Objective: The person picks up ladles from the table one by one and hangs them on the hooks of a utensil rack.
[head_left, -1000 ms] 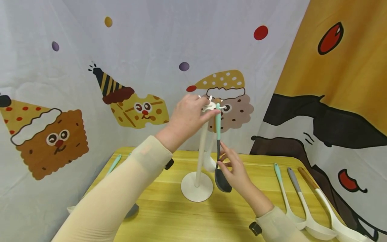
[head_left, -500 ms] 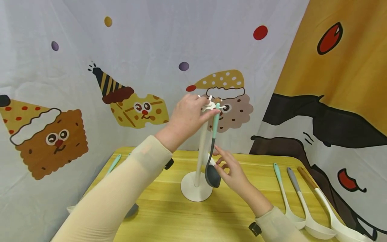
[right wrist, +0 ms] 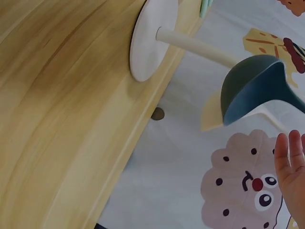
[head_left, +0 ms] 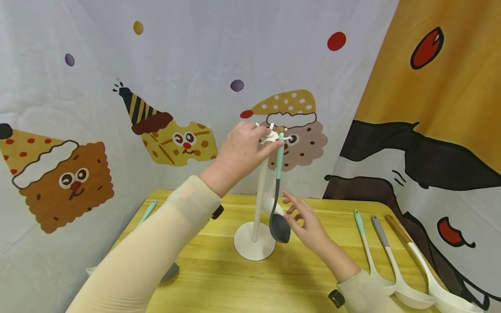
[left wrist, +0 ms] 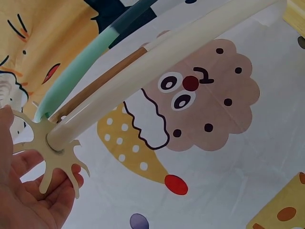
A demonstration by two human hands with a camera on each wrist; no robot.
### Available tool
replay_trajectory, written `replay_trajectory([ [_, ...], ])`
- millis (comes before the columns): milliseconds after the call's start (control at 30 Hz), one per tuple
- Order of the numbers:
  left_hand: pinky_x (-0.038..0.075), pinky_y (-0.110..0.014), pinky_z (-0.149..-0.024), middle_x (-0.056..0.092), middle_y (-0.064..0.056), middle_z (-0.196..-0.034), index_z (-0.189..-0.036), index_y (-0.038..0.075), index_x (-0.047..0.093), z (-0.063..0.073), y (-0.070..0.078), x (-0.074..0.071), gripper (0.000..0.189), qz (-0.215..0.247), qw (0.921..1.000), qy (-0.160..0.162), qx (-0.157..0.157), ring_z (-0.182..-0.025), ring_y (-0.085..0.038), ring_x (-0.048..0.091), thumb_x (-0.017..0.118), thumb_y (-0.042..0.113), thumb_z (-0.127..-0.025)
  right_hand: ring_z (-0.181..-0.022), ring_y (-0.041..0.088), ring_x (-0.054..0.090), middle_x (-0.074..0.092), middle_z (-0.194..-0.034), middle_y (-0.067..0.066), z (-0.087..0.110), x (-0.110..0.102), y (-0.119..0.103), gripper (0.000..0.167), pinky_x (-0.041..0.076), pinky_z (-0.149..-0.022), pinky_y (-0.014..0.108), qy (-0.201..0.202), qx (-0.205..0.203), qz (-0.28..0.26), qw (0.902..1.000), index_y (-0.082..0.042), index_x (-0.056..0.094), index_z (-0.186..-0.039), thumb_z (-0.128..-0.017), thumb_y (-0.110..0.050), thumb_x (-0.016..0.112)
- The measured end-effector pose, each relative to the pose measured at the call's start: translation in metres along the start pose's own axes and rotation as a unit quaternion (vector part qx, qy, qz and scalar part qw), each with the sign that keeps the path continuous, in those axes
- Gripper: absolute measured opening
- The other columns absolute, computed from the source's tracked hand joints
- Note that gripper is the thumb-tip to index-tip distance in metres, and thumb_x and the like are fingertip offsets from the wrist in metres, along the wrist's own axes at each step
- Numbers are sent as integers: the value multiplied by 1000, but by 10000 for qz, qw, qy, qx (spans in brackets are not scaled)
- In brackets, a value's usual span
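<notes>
A white utensil stand [head_left: 261, 191] rises from a round base, with a ring of hooks [left wrist: 43, 143] on top. My left hand [head_left: 239, 150] grips that hooked top, fingers behind it, thumb across the ladle's upper end in the head view. From a hook hangs a ladle [head_left: 280, 228] with a mint handle and dark grey bowl. My right hand [head_left: 307, 224] is beside the bowl, fingers loosely extended and holding nothing; the right wrist view shows its fingers [right wrist: 282, 150] apart from the ladle. Behind hangs a white-headed utensil [right wrist: 212, 112] with a brown handle [left wrist: 100, 86], partly hidden.
On the wooden table [head_left: 219, 278], three white ladles lie at the right, with mint [head_left: 359, 221], grey [head_left: 379, 228] and brown [head_left: 397, 228] handles. More utensils, one with a mint handle [head_left: 148, 211], lie at the left, partly behind the sleeve. A printed cloth [head_left: 188, 52] hangs behind.
My right hand has let go of the ladle and drawn slightly away. The ladle swung left towards the pole, then slightly back right. My left hand has stayed on the stand's top.
</notes>
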State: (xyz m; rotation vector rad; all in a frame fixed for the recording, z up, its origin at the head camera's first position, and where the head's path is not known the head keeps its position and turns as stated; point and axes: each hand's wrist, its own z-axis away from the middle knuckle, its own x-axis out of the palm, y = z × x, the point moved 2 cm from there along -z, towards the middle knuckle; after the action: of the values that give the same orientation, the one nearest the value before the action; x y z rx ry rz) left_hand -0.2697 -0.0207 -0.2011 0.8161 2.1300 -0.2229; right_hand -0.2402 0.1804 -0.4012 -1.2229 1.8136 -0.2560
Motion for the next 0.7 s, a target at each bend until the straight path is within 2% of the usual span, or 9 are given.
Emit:
replay_trajectory([
  [233, 47, -31, -81, 64, -2, -97, -114, 14, 68, 0, 0, -2, 45, 4, 9999, -123, -21, -93, -18, 52, 55, 52, -91, -91, 15, 53, 55, -122, 6, 6, -9, 13, 61, 52, -68, 24, 33, 136, 8, 9999, -17, 44, -142, -87, 1, 63],
  [367, 47, -31, -79, 64, -1, -96, -114, 15, 68, -1, -1, -4, 45, 40, 9999, -112, 38, -91, -17, 51, 56, 51, -91, -93, 16, 51, 54, -124, 3, 10, -14, 20, 62, 52, -68, 24, -101, 233, 151, 9996, -22, 42, -143, -89, -2, 63],
  [567, 46, -31, -81, 62, -1, -103, -120, 18, 66, 0, -3, -5, 45, 175, 9991, -376, -92, -98, -17, 49, 52, 51, -93, -98, 14, 49, 48, -131, -1, 20, -26, 33, 67, 50, -73, 29, -457, 618, 879, 9932, -31, 37, -145, -89, -6, 63],
  [700, 46, -33, -84, 61, -3, -107, -126, 17, 63, 1, -6, -6, 40, 324, 9979, -554, -64, -101, -18, 48, 43, 39, -99, -104, 17, 52, 46, -132, 1, 26, -37, 43, 68, 49, -75, 35, -630, 789, 1365, 9855, -32, 34, -146, -89, -8, 63],
])
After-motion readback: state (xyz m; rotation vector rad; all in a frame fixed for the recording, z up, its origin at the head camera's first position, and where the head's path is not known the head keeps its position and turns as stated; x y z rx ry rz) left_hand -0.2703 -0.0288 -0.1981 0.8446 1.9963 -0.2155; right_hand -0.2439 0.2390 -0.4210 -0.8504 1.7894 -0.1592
